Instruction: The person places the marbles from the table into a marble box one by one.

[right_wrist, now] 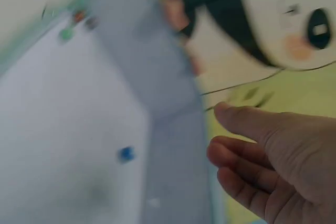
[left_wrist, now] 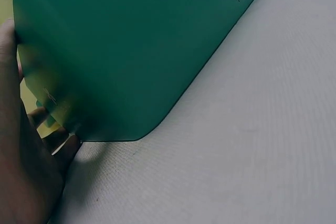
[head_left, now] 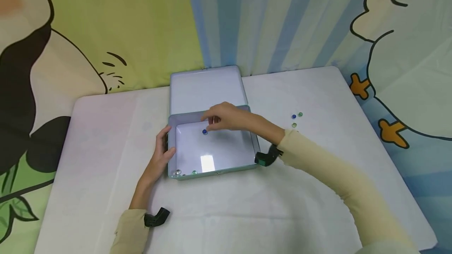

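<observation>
A tin box [head_left: 215, 175], pale inside and green outside in the left wrist view, lies with its hinged lid [head_left: 208, 89] laid back. My left hand [head_left: 157, 162] holds the box's left wall, with thumb and fingertips at the rim. Over the box, my right hand [head_left: 226, 117] hangs with loosely bent fingers and nothing visible between them. Below its fingertips a blue marble [head_left: 205, 131] sits on the box floor; the right wrist view shows this blue marble [right_wrist: 126, 154] apart from the hand. A clear marble [head_left: 178, 172] and a green marble [head_left: 194, 172] lie by the near left corner.
On the white table [head_left: 300, 207], right of the box, are a blue marble [head_left: 294, 117], a green marble [head_left: 300, 114] and a yellow-green marble [head_left: 294, 125], close to the right sleeve [head_left: 318, 160]. A patterned curtain [head_left: 141, 30] hangs behind the table.
</observation>
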Available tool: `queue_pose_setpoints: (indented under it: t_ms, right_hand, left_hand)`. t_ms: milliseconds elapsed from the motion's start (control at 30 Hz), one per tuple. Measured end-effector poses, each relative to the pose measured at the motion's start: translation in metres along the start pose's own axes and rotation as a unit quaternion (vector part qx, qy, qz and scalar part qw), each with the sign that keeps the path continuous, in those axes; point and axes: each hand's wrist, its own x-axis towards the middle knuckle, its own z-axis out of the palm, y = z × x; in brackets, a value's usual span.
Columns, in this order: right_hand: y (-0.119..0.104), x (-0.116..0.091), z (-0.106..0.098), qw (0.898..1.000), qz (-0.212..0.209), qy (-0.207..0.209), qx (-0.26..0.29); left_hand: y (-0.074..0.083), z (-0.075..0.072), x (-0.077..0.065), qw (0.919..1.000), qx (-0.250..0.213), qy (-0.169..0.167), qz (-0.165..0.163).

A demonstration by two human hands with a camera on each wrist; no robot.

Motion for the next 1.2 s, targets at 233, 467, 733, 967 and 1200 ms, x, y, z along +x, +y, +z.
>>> queue_pose_setpoints:
  t_ms: [233,467,733,967,1200]
  right_hand:
    - [0.000,-0.126,-0.004,0.973,0.007,0.229,-0.011]
    - [0.068,-0.223,0.063,0.903,0.124,0.412,0.006]
    - [0.142,-0.272,0.134,0.844,0.266,0.466,-0.023]
    - [0.135,-0.271,0.132,0.845,0.296,0.445,0.023]
    - [0.123,-0.262,0.116,0.842,0.299,0.446,0.044]
  left_hand:
    - [0.001,0.004,0.001,1.0000,-0.001,0.000,0.004]
    - [0.004,-0.002,-0.002,0.9999,-0.001,0.010,-0.007]
    - [-0.001,-0.006,-0.002,0.9997,-0.017,0.007,0.016]
    - [-0.002,-0.001,-0.001,0.9996,-0.022,0.010,0.015]
    - [-0.002,0.002,0.001,0.9993,-0.029,0.005,0.024]
